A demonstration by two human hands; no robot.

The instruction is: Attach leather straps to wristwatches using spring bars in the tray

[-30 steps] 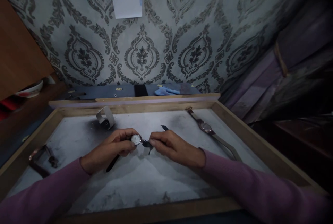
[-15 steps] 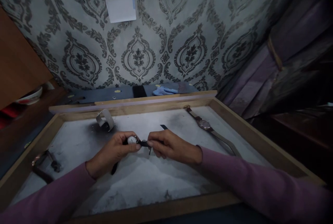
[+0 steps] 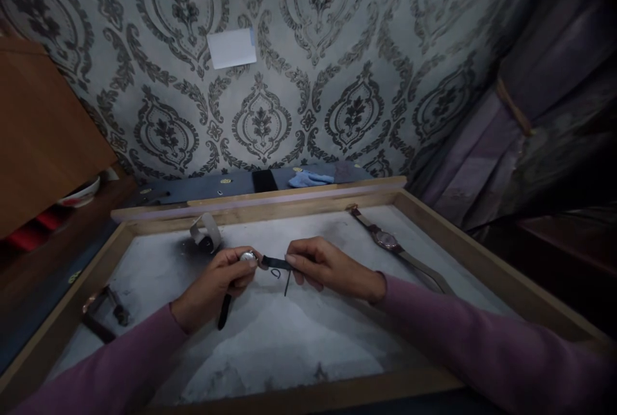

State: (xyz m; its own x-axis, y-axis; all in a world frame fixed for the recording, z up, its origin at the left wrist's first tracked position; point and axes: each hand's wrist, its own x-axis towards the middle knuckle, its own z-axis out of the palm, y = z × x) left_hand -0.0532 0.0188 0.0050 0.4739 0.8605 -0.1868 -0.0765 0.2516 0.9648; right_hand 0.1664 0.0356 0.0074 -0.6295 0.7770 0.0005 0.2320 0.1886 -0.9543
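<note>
A small watch with a round pale dial [image 3: 247,257] is pinched at its case by my left hand [image 3: 216,283]. One dark strap end [image 3: 224,312] hangs down below that hand. The other dark strap piece [image 3: 276,263] stretches between my hands, and its far end is gripped by the closed fingers of my right hand [image 3: 332,268]. A small dark loop [image 3: 276,273] and a thin dark strip [image 3: 287,283] show just under this strap piece. Both hands are above the white tray surface.
The shallow tray has a wooden rim [image 3: 299,198]. In it lie a white-strapped watch [image 3: 206,234] at the back left, a brown watch [image 3: 99,318] at the left and a long-strapped watch [image 3: 387,241] at the right. Behind are a black phone-like object [image 3: 265,180] and blue cloth [image 3: 310,178].
The view has shifted, so the scene sits lower and further right. My hands are slightly further apart, and more of the strap piece and the loop shows between them.
</note>
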